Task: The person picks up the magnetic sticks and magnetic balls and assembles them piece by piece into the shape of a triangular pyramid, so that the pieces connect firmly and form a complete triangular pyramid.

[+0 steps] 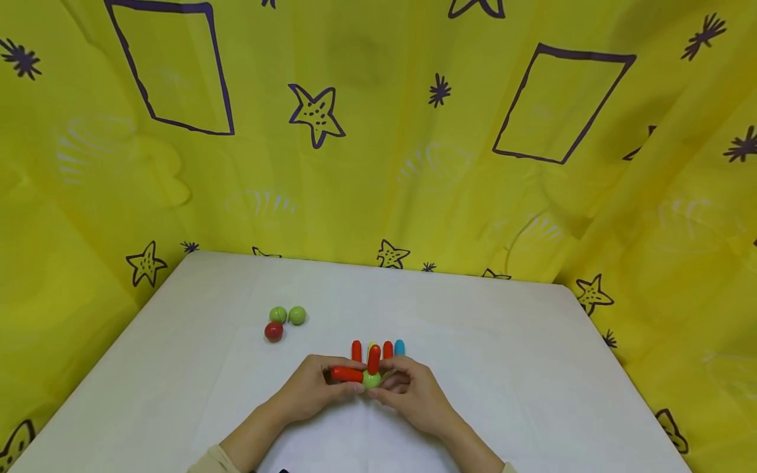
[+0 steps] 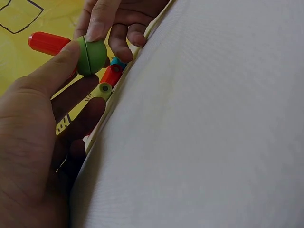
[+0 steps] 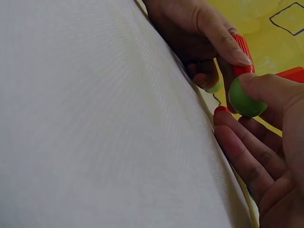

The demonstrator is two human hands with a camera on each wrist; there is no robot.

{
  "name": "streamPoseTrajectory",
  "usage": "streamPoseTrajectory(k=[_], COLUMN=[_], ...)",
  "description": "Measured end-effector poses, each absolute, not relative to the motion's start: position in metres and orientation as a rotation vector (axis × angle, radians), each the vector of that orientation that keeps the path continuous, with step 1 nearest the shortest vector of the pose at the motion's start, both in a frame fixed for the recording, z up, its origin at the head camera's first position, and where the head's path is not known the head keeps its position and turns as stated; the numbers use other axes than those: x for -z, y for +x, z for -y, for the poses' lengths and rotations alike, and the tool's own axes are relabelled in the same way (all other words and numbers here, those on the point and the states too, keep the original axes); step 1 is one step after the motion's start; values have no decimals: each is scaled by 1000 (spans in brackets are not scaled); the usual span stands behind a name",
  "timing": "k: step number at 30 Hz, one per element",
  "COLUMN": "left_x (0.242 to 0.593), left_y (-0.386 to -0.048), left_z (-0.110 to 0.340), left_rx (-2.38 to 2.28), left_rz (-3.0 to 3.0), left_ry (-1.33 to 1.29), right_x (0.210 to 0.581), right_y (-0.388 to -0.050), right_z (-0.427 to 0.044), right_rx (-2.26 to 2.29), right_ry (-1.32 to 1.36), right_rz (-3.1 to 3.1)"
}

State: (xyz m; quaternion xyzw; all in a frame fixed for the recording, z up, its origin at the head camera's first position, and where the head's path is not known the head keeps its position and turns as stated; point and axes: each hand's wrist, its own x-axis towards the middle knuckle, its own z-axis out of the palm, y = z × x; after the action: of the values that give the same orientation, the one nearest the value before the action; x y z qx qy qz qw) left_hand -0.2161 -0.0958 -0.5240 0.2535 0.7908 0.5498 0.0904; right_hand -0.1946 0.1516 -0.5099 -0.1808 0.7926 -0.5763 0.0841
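Observation:
Both hands hold one small piece: a green ball (image 1: 371,380) with two red plastic sticks on it. One red stick (image 1: 347,374) points left from the ball, and the other red stick (image 1: 374,359) stands up from it. My left hand (image 1: 310,389) pinches the left-pointing stick close to the ball, thumb in front. With thumb and fingers, my right hand (image 1: 418,395) grips the green ball (image 3: 246,99) itself. The ball has a groove around its middle, seen in the left wrist view. Whether the stick ends touch the ball is partly hidden by fingers.
Just beyond the hands lie a red stick (image 1: 356,349), a yellow-green stick (image 1: 370,345), another red stick (image 1: 388,348) and a blue stick (image 1: 399,347). Farther left on the white table (image 1: 503,355) sit two green balls (image 1: 298,315) and a red ball (image 1: 274,331). A yellow curtain (image 1: 367,184) surrounds the table.

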Motion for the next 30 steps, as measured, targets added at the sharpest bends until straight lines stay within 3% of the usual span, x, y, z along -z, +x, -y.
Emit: streamPoseTrajectory(k=[30], left_x=[517], left_y=[-226], left_z=[111], left_rx=[-1642], left_rz=[-2598], left_ry=[786], right_x=[524], right_y=[-201], right_z=[-163], right_rx=[1718], right_ry=[-664], right_rz=[-2482])
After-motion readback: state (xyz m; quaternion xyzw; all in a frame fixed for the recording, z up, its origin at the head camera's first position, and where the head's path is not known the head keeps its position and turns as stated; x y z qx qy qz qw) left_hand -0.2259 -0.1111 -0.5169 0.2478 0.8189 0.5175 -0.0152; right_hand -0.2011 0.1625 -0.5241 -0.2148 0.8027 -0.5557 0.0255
